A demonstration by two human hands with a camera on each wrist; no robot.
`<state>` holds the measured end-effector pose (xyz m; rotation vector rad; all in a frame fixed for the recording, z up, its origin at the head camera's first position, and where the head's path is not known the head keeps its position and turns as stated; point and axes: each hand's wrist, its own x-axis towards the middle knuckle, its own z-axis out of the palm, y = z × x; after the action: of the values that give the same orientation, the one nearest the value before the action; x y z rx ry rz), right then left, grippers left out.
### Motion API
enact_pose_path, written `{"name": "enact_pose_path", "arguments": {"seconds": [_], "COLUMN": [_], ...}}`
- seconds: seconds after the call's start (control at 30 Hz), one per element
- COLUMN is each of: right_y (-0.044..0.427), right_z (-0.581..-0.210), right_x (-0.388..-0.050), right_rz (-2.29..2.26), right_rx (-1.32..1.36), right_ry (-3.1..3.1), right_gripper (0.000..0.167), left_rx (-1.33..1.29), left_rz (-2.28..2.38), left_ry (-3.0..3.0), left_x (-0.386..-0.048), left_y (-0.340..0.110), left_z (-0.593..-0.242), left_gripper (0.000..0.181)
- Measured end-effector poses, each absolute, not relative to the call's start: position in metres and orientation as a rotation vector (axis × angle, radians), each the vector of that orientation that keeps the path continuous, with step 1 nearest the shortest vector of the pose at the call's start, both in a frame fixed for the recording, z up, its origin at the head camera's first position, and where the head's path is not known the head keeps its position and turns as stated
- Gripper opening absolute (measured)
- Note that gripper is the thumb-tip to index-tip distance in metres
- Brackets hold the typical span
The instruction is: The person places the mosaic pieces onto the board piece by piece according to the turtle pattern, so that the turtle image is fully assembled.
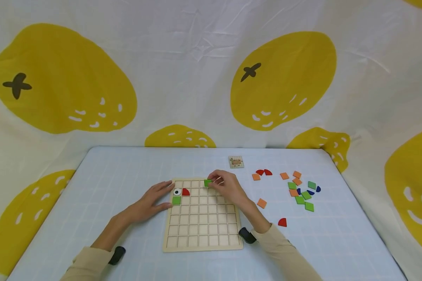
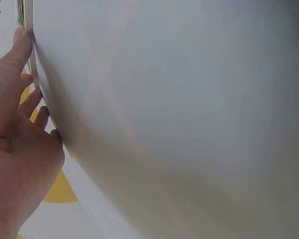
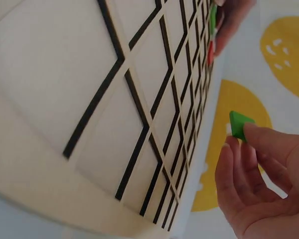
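A light wooden grid board (image 1: 204,248) lies on the table. Three pieces sit in its upper left cells: a white tile with a black dot (image 1: 177,192), a red quarter-circle (image 1: 185,192) and a green square tile (image 1: 176,200). My right hand (image 1: 228,187) pinches another green tile (image 3: 240,124) between thumb and fingers, over the board's top rows. In the right wrist view this tile is held apart from the grid. My left hand (image 1: 149,203) rests at the board's left edge, its fingers extended and its thumb (image 2: 23,42) touching the rim.
Right of the board lie scattered orange tiles (image 1: 261,203), green tiles (image 1: 309,207), dark blue pieces (image 1: 318,189) and red quarter-circles (image 1: 282,222). A small picture card (image 1: 236,162) lies behind the board. A fabric backdrop with yellow fruit prints hangs beyond the table.
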<state>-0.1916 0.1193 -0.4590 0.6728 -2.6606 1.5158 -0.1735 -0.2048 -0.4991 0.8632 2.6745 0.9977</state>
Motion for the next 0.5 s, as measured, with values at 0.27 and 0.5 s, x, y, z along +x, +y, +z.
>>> {"name": "enact_pose_path", "arguments": {"seconds": [0.27,0.5], "right_y": [0.097,0.083], "right_z": [-0.460,-0.464], "right_x": [-0.192,-0.191], "right_rz": [1.582,1.561], "right_rx": [0.739,0.771], "right_ry": [-2.684,-2.747], "right_gripper": [0.012,0.009], "left_rx": [0.826,0.836], "left_rz": [1.006,0.986], "left_ry": [2.651,2.649], "left_x": [-0.173,-0.175], "left_y": [-0.206,-0.206], "left_z": [-0.496,-0.498], "left_gripper": [0.070,0.070]}}
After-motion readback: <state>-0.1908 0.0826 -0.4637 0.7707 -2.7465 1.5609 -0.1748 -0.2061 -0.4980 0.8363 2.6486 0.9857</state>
